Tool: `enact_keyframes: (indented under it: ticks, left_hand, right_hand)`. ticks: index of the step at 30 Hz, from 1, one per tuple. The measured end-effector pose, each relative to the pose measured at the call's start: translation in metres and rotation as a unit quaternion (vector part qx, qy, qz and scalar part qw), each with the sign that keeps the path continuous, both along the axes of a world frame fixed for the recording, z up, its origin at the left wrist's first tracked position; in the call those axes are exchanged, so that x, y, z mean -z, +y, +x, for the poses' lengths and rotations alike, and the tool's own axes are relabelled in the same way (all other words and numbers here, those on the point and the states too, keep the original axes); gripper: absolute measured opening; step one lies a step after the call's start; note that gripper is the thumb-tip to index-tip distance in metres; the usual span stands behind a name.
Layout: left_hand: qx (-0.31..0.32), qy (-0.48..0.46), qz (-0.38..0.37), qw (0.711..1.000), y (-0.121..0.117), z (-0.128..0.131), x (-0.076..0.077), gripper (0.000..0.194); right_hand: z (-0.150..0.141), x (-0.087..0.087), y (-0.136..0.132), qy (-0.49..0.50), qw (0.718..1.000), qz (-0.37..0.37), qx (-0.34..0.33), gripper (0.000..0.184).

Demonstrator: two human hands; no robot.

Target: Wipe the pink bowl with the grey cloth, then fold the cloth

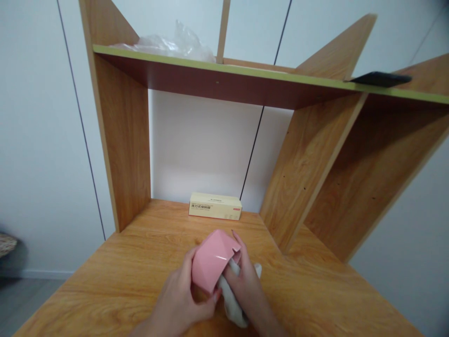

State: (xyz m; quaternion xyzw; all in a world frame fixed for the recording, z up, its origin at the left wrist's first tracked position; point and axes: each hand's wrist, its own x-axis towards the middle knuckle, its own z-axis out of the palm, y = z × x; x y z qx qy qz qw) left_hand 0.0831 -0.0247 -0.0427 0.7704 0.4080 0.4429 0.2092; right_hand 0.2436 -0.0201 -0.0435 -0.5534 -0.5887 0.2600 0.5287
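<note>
A pink faceted cup-like object (211,259) is held just above the wooden desk (133,276), near its front middle. My left hand (182,299) grips it from the left and below, thumb against its lower edge. My right hand (245,281) presses a white cloth (231,299) against the object's right side; the cloth hangs down under the hand and part of it is hidden.
A cream cardboard box (215,206) lies at the back of the desk against the white wall. Wooden uprights (122,150) carry a shelf (245,79) above, with a clear plastic bag (175,44) and a black flat object (377,78) on it.
</note>
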Motion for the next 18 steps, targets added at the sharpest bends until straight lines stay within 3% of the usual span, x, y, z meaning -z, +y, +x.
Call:
enact_keyframes:
  ticks: [4, 7, 10, 13, 18]
  left_hand:
    - [-0.003, 0.090, 0.041, 0.995, 0.002, -0.005, -0.004, 0.071]
    - [-0.006, 0.152, 0.063, 0.986, 0.000, -0.005, -0.009, 0.077]
    - [-0.009, 0.182, 0.085, 0.980, -0.001, -0.003, -0.009, 0.081]
    - [-0.005, 0.181, 0.084, 0.980, 0.002, -0.004, -0.006, 0.083]
    - [0.008, 0.054, 0.004, 0.999, 0.009, -0.007, 0.001, 0.090]
  right_hand:
    - [0.009, -0.007, -0.001, -0.138, 0.987, -0.038, 0.077, 0.074]
    - [0.018, -0.006, -0.002, -0.259, 0.958, 0.033, 0.117, 0.071]
    - [0.023, -0.003, -0.003, -0.306, 0.940, 0.100, 0.111, 0.067]
    - [0.021, -0.005, -0.005, -0.246, 0.962, 0.097, 0.068, 0.064]
    - [0.013, -0.009, -0.005, 0.001, 0.999, 0.034, 0.026, 0.063]
